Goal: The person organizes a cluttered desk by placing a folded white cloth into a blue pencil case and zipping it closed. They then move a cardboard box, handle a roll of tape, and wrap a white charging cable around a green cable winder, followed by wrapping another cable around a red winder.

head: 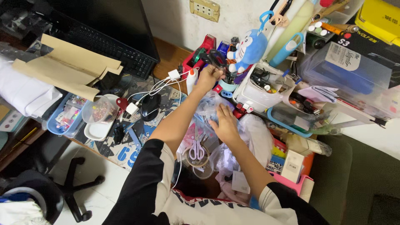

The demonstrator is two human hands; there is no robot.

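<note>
Cluttered desk — left hand grips black scissors; right hand below.

– Any screens or packages?
– A dark monitor stands top left, flattened brown cardboard lying before it.
– To the right?
– A black box under a yellow one, a clear lidded bin, and a small white carton lower down.

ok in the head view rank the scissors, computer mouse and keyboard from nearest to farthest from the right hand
From the right hand:
1. Scissors, just below-left of it.
2. Computer mouse, further left on the mat.
3. Keyboard, far upper left.
</note>
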